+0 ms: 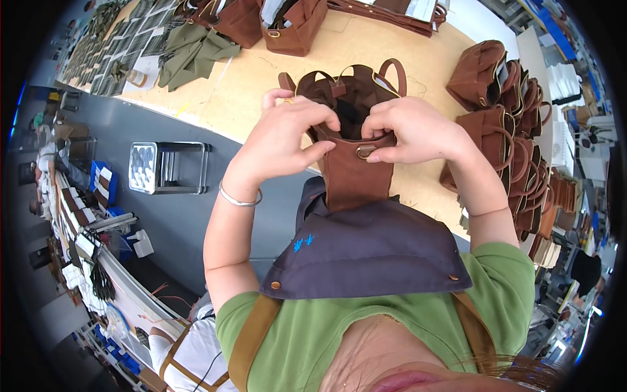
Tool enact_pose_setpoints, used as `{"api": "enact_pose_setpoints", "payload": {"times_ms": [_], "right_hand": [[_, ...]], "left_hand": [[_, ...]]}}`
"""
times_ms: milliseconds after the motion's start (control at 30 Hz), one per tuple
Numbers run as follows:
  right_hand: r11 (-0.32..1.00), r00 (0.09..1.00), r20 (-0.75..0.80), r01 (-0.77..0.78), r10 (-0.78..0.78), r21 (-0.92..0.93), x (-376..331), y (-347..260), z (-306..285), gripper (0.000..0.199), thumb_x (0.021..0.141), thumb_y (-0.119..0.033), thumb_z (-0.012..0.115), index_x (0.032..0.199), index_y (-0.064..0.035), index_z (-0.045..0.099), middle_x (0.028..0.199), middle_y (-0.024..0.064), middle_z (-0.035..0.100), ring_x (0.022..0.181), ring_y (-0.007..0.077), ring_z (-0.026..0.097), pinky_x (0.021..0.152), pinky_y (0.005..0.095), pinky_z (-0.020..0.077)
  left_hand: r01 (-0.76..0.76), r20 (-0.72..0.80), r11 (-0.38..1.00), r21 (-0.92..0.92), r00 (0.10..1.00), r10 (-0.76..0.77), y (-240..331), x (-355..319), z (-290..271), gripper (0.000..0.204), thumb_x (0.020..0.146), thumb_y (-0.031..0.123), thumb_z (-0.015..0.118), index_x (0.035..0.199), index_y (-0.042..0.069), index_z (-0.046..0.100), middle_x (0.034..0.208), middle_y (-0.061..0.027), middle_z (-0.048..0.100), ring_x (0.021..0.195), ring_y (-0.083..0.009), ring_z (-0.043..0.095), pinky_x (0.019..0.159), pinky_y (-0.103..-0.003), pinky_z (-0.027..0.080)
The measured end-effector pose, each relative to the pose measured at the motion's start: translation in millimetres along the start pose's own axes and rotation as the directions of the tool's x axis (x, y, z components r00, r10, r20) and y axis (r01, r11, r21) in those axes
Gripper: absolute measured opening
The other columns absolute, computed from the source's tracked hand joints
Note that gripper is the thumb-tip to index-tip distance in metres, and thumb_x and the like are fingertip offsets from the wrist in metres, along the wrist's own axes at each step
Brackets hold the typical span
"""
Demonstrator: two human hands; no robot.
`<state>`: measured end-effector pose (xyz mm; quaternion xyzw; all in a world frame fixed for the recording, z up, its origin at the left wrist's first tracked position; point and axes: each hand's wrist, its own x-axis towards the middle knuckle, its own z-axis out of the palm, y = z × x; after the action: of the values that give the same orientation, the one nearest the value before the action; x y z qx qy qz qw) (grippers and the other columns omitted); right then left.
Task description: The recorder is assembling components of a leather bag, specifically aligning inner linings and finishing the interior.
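A brown handbag [358,175] stands at the near edge of the table, its top open toward me and its dark lining showing. My left hand [287,134] grips the left part of the near rim, thumb outside and fingers curled over the edge. On the right part of that rim, my right hand [415,129] pinches the edge. Its thumb is beside a gold-coloured metal ring [364,151] on the bag's outside. Two looped handles rise at the far side, around a small brown tab [337,89]. My fingertips inside the bag are partly hidden.
Several brown bags [486,134] are lined up on the right of the wooden table [261,78]; more bags [294,29] stand at its far side. Olive cloth pieces [196,55] lie far left. A stool [170,168] stands left of the table. Another person [189,356] is at lower left.
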<state>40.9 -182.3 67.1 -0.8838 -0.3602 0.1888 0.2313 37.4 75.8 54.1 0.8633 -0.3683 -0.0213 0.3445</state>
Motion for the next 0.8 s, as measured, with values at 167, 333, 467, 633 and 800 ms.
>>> {"api": "enact_pose_setpoints", "payload": {"times_ms": [167, 333, 467, 633, 800], "right_hand": [[0.999, 0.999, -0.021, -0.043, 0.043, 0.032, -4.3, 6.1, -4.8, 0.011, 0.079, -0.021, 0.067, 0.081, -0.0109, 0.071, 0.077, 0.0055, 0.066, 0.077, 0.0287, 0.066, 0.068, 0.0414, 0.0501], [0.963, 0.976, -0.209, 0.006, -0.064, -0.269, 1.3, -7.3, -3.4, 0.01, 0.08, -0.023, 0.069, 0.084, -0.0168, 0.076, 0.078, 0.0032, 0.067, 0.081, 0.0257, 0.065, 0.069, 0.0411, 0.0499], [0.972, 0.986, -0.117, 0.095, -0.123, -0.215, 9.9, -4.1, -5.6, 0.01, 0.082, -0.022, 0.07, 0.086, -0.0149, 0.076, 0.077, 0.0026, 0.067, 0.079, 0.0246, 0.064, 0.07, 0.0391, 0.0489], [0.991, 0.991, 0.133, -0.021, 0.003, 0.132, 18.4, 0.8, -10.3, 0.011, 0.082, -0.021, 0.072, 0.089, -0.0122, 0.075, 0.07, 0.0025, 0.067, 0.067, 0.0214, 0.061, 0.063, 0.0345, 0.0463], [0.967, 0.995, 0.044, -0.092, 0.084, 0.237, 16.7, 0.0, -4.1, 0.01, 0.079, -0.017, 0.07, 0.083, -0.0092, 0.073, 0.064, 0.0042, 0.066, 0.057, 0.0164, 0.06, 0.056, 0.0317, 0.045]], "left_hand": [[0.041, 0.191, 0.998, 0.046, 0.98, -0.049, 2.1, 12.3, 1.8, 0.018, 0.073, 0.014, 0.082, 0.085, 0.012, 0.068, 0.078, 0.0029, 0.068, 0.08, -0.0159, 0.059, 0.092, -0.034, 0.031], [0.015, 0.177, 0.994, -0.111, 0.984, 0.005, -6.6, 19.7, 9.0, 0.021, 0.072, 0.018, 0.085, 0.082, 0.013, 0.068, 0.073, 0.0038, 0.066, 0.072, -0.0133, 0.057, 0.089, -0.031, 0.03], [0.013, 0.169, 0.986, -0.163, 0.985, 0.015, -11.1, 24.2, 15.0, 0.022, 0.071, 0.019, 0.087, 0.08, 0.013, 0.067, 0.07, 0.0045, 0.065, 0.068, -0.0119, 0.055, 0.089, -0.03, 0.03], [0.031, 0.164, 0.985, -0.171, 0.986, -0.003, -6.3, 23.9, 16.6, 0.021, 0.071, 0.02, 0.086, 0.08, 0.014, 0.068, 0.071, 0.0059, 0.065, 0.07, -0.0114, 0.051, 0.089, -0.03, 0.029], [0.024, 0.17, 0.987, -0.158, 0.985, 0.003, -6.7, 21.6, 19.6, 0.016, 0.074, 0.02, 0.084, 0.081, 0.015, 0.071, 0.072, 0.0075, 0.064, 0.072, -0.0105, 0.05, 0.088, -0.03, 0.029]]}}
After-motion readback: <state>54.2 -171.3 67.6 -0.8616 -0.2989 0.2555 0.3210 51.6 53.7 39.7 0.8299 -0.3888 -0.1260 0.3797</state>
